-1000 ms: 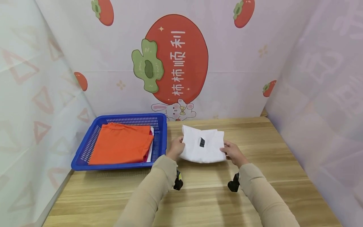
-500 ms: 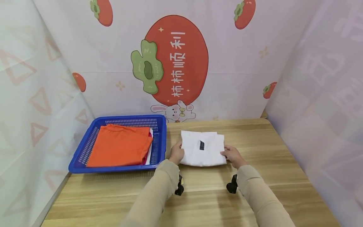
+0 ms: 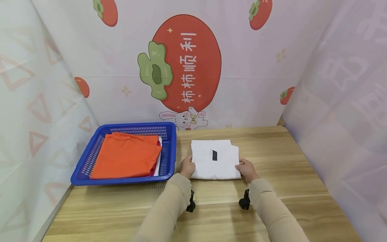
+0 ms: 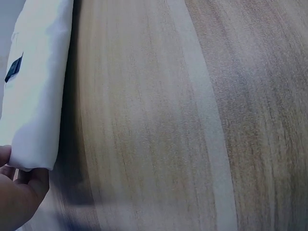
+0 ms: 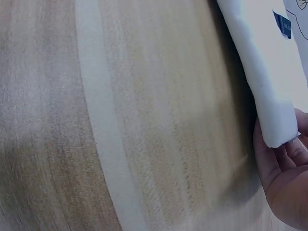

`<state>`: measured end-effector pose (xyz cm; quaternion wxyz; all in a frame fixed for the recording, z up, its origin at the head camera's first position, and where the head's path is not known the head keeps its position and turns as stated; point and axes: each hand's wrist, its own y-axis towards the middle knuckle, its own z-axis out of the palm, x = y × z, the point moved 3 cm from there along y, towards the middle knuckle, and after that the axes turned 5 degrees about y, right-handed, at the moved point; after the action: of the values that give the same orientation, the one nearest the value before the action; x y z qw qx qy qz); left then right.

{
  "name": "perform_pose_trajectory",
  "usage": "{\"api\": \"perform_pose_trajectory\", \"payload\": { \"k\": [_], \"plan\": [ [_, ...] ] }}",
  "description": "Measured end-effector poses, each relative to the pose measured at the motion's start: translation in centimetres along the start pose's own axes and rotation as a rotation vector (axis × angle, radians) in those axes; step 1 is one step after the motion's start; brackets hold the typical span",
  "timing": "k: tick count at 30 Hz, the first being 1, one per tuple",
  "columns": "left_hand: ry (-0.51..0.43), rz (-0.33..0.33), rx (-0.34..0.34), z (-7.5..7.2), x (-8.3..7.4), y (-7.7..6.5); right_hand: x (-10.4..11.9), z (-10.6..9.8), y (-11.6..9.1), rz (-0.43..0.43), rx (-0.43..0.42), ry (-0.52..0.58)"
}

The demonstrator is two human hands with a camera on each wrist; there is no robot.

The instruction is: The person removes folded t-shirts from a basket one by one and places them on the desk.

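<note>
A folded white garment [image 3: 205, 164] with a small black neck label [image 3: 214, 155] lies nearly flat at the middle of the table. My left hand [image 3: 187, 167] pinches its left edge, thumb on top and fingers tucked underneath in the left wrist view, where the folded cloth [image 4: 36, 96] shows as a thick layered edge. On the opposite side my right hand [image 3: 247, 170] grips the right edge the same way. In the right wrist view the fingers [image 5: 269, 159] curl under the corner of the white cloth [image 5: 269, 72].
Left of the garment stands a blue plastic basket [image 3: 174, 148] holding a folded orange garment [image 3: 125, 156] on top of white and dark pink cloth. The wooden table [image 3: 217, 215] runs back to a white curtain [image 3: 251, 84] printed with persimmons. Similar curtains hang at both sides.
Both hands have brought the white garment down and slightly toward me. Its raised, wavy back edge now lies flatter and straighter. Both hands keep their grip on its sides.
</note>
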<state>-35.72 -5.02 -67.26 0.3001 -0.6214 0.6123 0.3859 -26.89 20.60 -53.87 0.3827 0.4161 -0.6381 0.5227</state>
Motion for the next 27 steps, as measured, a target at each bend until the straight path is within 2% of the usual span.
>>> {"api": "perform_pose_trajectory", "payload": {
  "k": [2, 5, 6, 7, 9, 11, 12, 14, 16, 17, 19, 20, 21, 24, 26, 27],
  "plan": [
    [0.010, -0.033, 0.040, 0.0, 0.0, -0.2, 0.0, 0.1, -0.1, 0.001, -0.007, -0.006],
    [0.083, -0.033, -0.024, 1.7, 2.6, 0.7, 0.1, 0.1, -0.1, -0.004, -0.015, -0.033],
    [0.118, -0.077, -0.013, 2.5, 3.6, 1.2, 0.1, 0.2, -0.1, -0.008, -0.016, -0.040],
    [0.145, -0.108, -0.001, 3.4, 5.1, 2.0, 0.1, 0.2, -0.1, -0.012, -0.019, -0.056],
    [0.164, -0.106, -0.029, 5.5, 8.8, 3.6, 0.2, 0.3, 0.0, -0.026, -0.023, -0.091],
    [0.151, -0.134, 0.008, 7.9, 13.2, 5.6, 0.2, 0.3, 0.0, -0.033, -0.031, -0.128],
    [0.147, -0.151, 0.022, 9.5, 15.9, 7.0, 0.1, 0.3, 0.1, -0.035, -0.034, -0.144],
    [0.137, -0.182, 0.043, 8.0, 13.2, 5.6, -0.1, 0.2, 0.1, -0.034, -0.043, -0.172],
    [0.130, -0.192, 0.045, 5.9, 9.6, 3.8, -0.2, 0.2, -0.1, -0.033, -0.047, -0.195],
    [0.113, -0.207, 0.064, 4.3, 7.0, 2.5, -0.2, 0.1, -0.2, -0.035, -0.043, -0.203],
    [0.121, -0.175, 0.024, 0.4, 0.5, -0.7, -0.1, 0.0, -0.4, -0.045, -0.034, -0.219],
    [0.115, -0.173, 0.026, -0.6, -1.0, -1.5, 0.0, -0.1, -0.6, -0.053, -0.028, -0.225],
    [0.130, -0.165, 0.016, -0.9, -1.4, -1.6, 0.2, -0.2, -0.8, -0.061, -0.021, -0.226],
    [0.096, -0.179, 0.010, -3.1, -4.4, -2.7, 0.7, -0.5, -1.3, -0.083, -0.011, -0.238],
    [0.046, -0.236, 0.047, -5.2, -7.6, -3.9, 1.1, -0.6, -1.6, -0.096, -0.017, -0.253],
    [0.028, -0.256, 0.049, -5.4, -8.1, -3.9, 1.3, -0.7, -1.7, -0.104, -0.023, -0.262]
  ]
}}
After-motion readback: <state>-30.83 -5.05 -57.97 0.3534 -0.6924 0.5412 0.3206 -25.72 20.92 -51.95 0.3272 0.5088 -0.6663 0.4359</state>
